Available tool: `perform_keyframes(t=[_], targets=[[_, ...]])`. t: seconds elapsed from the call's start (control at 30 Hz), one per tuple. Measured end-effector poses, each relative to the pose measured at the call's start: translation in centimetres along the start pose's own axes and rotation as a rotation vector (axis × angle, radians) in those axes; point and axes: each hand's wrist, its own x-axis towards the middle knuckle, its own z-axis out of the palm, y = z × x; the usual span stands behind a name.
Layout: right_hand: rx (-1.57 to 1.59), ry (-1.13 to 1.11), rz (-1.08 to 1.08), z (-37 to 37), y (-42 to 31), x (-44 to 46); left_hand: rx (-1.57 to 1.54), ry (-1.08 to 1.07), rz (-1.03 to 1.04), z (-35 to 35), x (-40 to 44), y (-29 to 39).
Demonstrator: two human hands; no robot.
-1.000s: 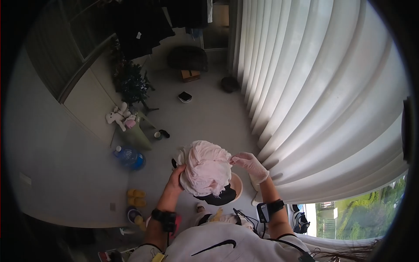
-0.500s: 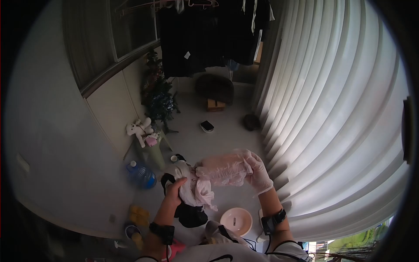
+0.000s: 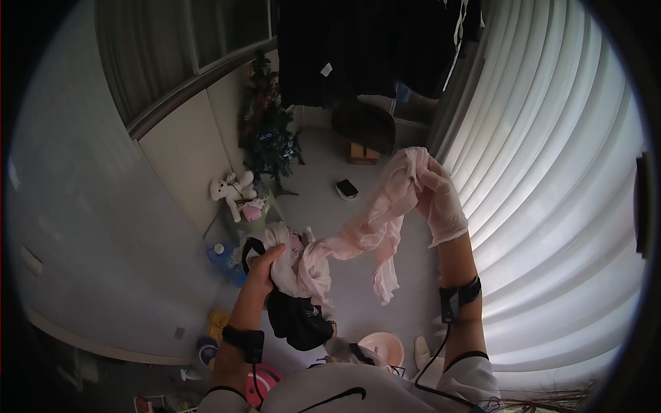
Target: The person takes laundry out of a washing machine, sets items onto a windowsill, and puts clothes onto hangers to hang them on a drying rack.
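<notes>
My right hand (image 3: pixel 444 206) is raised at the right, covered to the wrist by a thin pale layer; I cannot tell whether this is a glove or cloth. Its fingers close on one end of a thin light pink garment (image 3: pixel 365 227). The crumpled cloth hangs in folds between my two hands, with one loose end dangling. At the left, my left hand (image 3: pixel 265 268) grips a bundle of white clothes (image 3: pixel 286 261), its thumb on top, where the pink cloth joins. Black clothing (image 3: pixel 296 320) hangs below that bundle. My left fingers are mostly hidden under the cloth.
A pink basin (image 3: pixel 385 346) stands on the floor near me. Along the left wall are a blue water jug (image 3: pixel 226 261), a white plush toy (image 3: pixel 233 191) and a small Christmas tree (image 3: pixel 268 141). Dark clothes (image 3: pixel 372 51) hang ahead; a white curtain (image 3: pixel 544 186) lines the right.
My right hand has moved up and to the right, stretching the pink garment away from the bundle. My left hand has risen slightly with the clothes. The view has shifted.
</notes>
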Motion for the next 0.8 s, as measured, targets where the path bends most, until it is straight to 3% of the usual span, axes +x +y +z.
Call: perform_keyframes(t=[0.33,0.5,0.6,0.7,0.8], targets=[[-0.015,0.357,-0.584,-8.0,2.2,-1.4,-0.109,0.002,0.163,-9.1,5.4,-4.7],[-0.180,0.298,-0.879,-11.1,2.5,-1.5,-0.132,-0.017,0.226,-11.5,7.9,-5.0],[-0.367,0.468,-0.713,-10.2,4.3,-2.5,-0.104,-0.017,0.235,-12.3,9.3,-4.2],[-0.486,0.258,-0.393,-6.6,7.7,-4.2,-0.048,-0.013,0.275,-12.9,10.1,-4.5],[-0.506,0.084,-0.237,-6.4,12.6,-3.6,0.006,-0.025,0.306,-13.5,11.7,-3.9]])
